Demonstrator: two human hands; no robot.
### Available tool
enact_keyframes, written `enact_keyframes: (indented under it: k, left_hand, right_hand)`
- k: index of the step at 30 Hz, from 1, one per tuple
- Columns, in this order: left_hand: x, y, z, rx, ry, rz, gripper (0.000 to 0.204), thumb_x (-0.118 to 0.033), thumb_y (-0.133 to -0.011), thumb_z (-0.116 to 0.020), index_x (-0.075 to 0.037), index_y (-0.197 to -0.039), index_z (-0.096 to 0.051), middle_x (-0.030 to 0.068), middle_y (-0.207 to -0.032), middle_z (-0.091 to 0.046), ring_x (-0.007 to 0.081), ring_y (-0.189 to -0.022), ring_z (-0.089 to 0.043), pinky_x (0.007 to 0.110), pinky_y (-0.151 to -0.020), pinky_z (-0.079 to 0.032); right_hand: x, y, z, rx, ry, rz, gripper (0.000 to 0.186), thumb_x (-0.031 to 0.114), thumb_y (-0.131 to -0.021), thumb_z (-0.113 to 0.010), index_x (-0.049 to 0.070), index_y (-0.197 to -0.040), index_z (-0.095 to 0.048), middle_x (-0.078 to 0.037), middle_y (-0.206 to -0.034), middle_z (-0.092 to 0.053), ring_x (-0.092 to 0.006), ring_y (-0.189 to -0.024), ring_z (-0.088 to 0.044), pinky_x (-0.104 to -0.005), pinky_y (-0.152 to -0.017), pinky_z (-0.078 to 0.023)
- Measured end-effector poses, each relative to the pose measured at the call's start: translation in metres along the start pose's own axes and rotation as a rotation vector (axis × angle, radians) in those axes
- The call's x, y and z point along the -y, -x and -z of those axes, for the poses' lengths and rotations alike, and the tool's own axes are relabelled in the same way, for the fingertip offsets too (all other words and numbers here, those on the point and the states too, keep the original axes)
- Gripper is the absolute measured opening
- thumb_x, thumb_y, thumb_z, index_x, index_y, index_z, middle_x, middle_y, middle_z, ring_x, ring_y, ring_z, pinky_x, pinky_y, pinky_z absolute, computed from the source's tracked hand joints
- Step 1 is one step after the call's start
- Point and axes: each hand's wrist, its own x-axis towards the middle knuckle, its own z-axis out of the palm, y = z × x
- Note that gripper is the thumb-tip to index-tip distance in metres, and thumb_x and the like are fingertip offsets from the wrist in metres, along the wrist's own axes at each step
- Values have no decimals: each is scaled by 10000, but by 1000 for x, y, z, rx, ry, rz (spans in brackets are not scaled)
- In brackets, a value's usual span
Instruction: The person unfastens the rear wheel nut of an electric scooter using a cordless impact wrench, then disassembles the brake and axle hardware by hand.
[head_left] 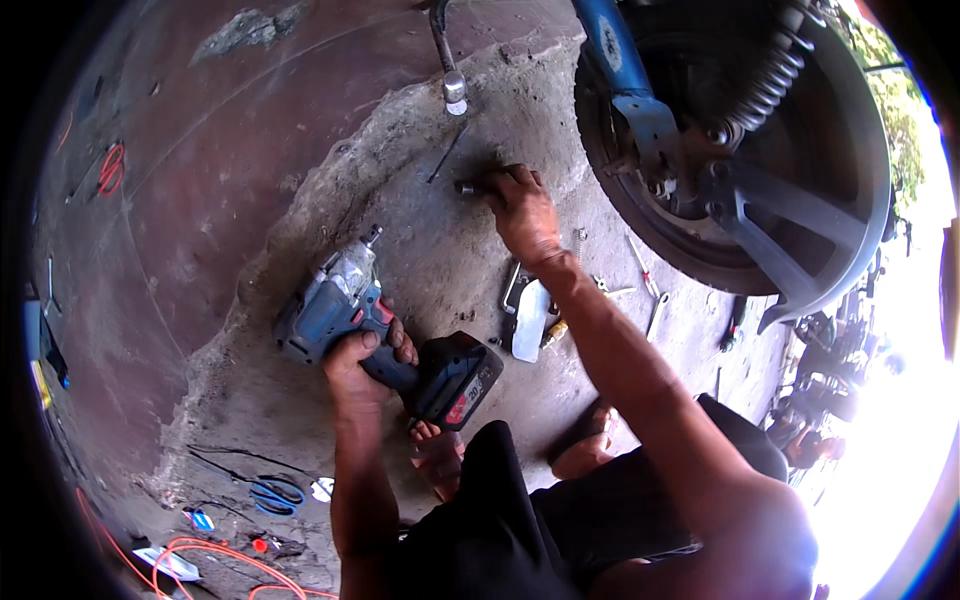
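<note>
1. Gripping the power tool [328, 314] at nine o'clock: left hand [368, 358], fingers wrapped round it.
2. Right hand [525, 212], one o'clock: fingers pinching a socket [466, 187].
3. Wheel [790, 205] crowds two o'clock; orange coil [112, 168], ten.

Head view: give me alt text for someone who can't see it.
A person's left hand grips a cordless impact wrench, while the right hand holds a small dark cylindrical part over the rough floor. A spoked wheel stands at upper right.

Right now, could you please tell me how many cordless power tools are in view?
1: the blue-grey impact wrench, held in the left hand. Others may be hidden in the bright clutter at far right.
</note>
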Motion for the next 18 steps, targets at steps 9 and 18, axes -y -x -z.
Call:
enact_keyframes:
  k: [9,18]
  left_hand:
    - [-2,5,6,-77,-111,-38,478,-272,-704,-596,-48,-1113,-491,86,-735,-494,235,-601,-526,385,-592,-461]
    - [-23,-4,18,-118,-268,-19,438,-306,-743,-564,-42,-1090,-518,90,-724,-508,239,-593,-528,391,-561,-465]
  right_hand:
    - [14,114,35,375,-68,542,319,41,-708,-591,87,-1024,-605,-81,-1060,-543,-252,-1004,-548,-339,-759,-535]
    - [11,179,13,532,210,683,155,123,-758,-550,80,-902,-586,-64,-952,-517,-224,-922,-531,-325,-660,-522]
